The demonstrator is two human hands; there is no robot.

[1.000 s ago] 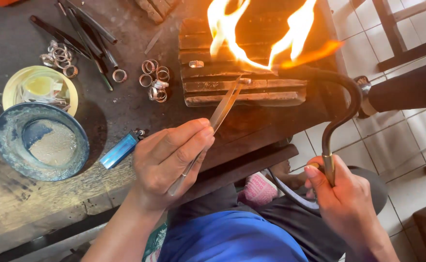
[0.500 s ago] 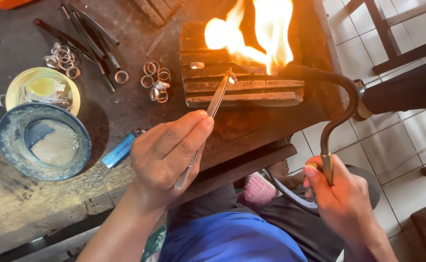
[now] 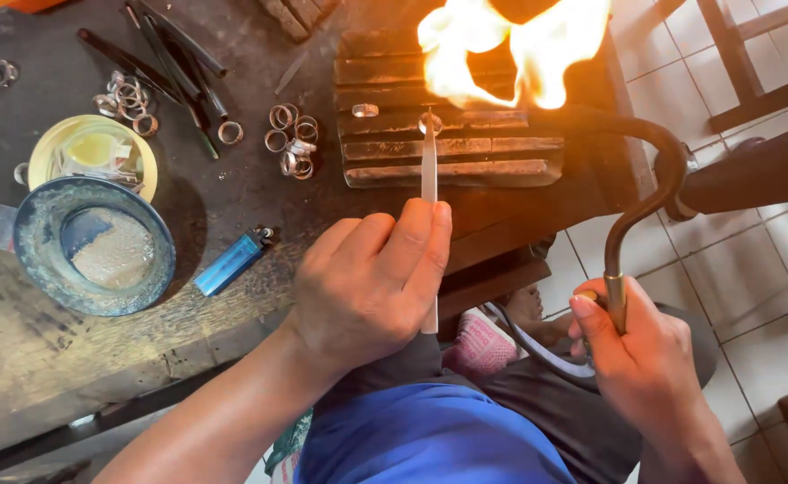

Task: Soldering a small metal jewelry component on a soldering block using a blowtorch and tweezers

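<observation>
My left hand pinches long metal tweezers whose tips grip a small metal ring on a charred, ridged block. A second ring lies on the block to the left. My right hand is closed around the handle of a curved brass torch. Its hooked nozzle points left over the block, throwing a large orange flame just above and behind the held ring.
On the dark workbench lie a cluster of metal rings, more rings, dark hand tools, a blue lighter, a dark bowl and a yellow dish. A hose runs over my lap. Tiled floor on the right.
The tweezers have swung from a slant to nearly upright, with the ring moved left on the block. The flame has shifted and flared differently. My right hand stays on the torch.
</observation>
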